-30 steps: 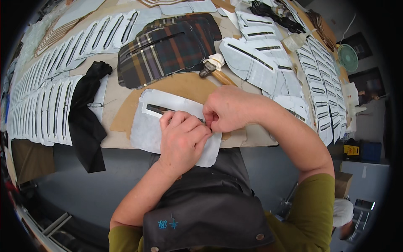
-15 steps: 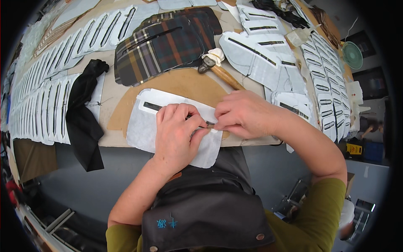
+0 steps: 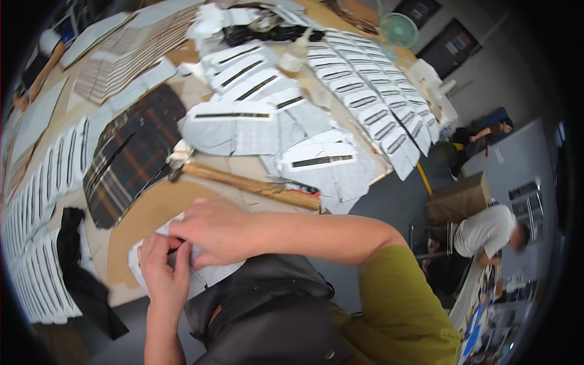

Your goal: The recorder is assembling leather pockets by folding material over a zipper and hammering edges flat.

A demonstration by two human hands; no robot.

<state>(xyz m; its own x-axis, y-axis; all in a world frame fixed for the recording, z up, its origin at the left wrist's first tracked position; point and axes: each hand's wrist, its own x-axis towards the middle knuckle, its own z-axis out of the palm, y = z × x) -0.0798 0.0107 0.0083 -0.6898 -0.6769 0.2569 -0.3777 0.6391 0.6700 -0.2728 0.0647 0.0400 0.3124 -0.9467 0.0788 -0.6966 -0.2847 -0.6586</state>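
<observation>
A pale white-grey fabric panel (image 3: 224, 272) lies at the front edge of the table, partly over a tan rounded board (image 3: 143, 210). My left hand (image 3: 163, 267) is closed on the panel, thumb and fingers pinching around a dark strip. Against it, my right hand (image 3: 213, 231) presses its bent fingers onto the same panel; motion blurs it slightly. Both hands hide most of the panel and its slot. Beyond the right hand lies a hammer (image 3: 243, 182) with a wooden handle, its head toward a stack of dark plaid fabric pieces (image 3: 137, 155).
Pale panels with dark slots (image 3: 234, 125) cover the table's middle, and rows of similar panels (image 3: 365, 91) run along its right side. A squeeze bottle (image 3: 294, 58) stands among them. Black cloth (image 3: 76, 267) hangs over the front edge. A person in white (image 3: 486, 234) sits at right.
My view has swung right, so the table and hands appear farther left and more of the room shows. The right hand has come over the left fingers on the panel.
</observation>
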